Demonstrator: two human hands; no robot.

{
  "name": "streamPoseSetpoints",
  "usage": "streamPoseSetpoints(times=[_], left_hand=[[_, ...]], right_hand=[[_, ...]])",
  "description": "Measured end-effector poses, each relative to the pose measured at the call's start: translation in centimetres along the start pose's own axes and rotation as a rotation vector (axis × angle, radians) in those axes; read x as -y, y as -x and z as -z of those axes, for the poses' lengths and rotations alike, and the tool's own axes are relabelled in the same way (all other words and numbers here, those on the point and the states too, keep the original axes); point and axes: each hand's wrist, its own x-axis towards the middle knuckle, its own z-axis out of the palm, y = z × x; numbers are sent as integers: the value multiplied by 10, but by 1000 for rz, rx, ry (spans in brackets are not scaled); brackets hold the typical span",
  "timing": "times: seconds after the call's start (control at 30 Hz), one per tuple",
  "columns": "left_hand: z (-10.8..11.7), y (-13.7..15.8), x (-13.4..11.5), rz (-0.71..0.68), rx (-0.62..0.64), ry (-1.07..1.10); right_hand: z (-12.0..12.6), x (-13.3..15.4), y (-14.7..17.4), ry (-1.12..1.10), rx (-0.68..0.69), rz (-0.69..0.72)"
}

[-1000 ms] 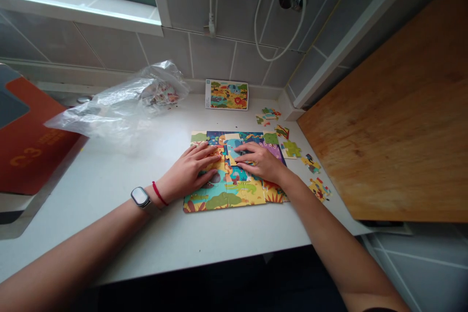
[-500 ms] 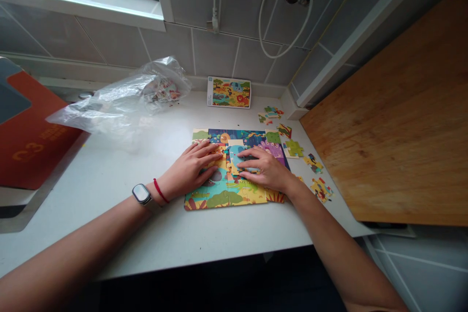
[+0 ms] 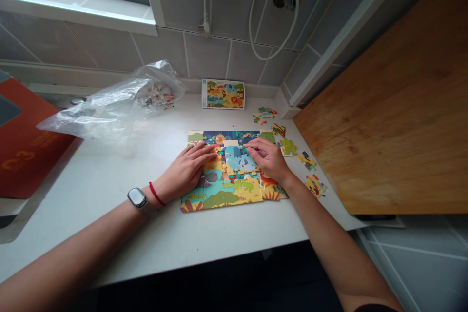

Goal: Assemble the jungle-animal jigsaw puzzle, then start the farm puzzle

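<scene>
A blue elephant section [image 3: 234, 155] of joined pieces lies over a colourful jigsaw puzzle [image 3: 234, 198] on a white surface [image 3: 153, 239], between a person's two hands. The left hand [image 3: 189, 168] rests flat, fingers extended, on the puzzle's left side. The right hand [image 3: 269, 160] curls at the section's upper right edge; whether it pinches anything is unclear.

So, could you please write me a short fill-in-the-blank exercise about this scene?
1. The left hand has a ____ bracelet at its wrist.
2. The joined pieces next to the right hand show a blue animal, the ____.
3. In this view, the clear plastic bag lies to the ____ of the picture card.
4. The crocodile on the puzzle is mainly ____ in color.

Missing words: red; elephant; left; green.
</scene>
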Motion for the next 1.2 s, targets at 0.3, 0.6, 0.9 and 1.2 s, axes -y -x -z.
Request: streamPoseSetpoints(times=[0.3,0.6,0.9,1.2], left_hand=[[1,0,-3,39,16,-27],[4,-1,-4,40,67,-77],[5,-1,-6,44,58,-57],[6,-2,-6,55,79,-66]], right_hand=[[3,-2,-1,30,77,47],[2,-4,3,135,363,154],[3,-7,4,190,338,130],[-7,-25,0,314,251,113]])
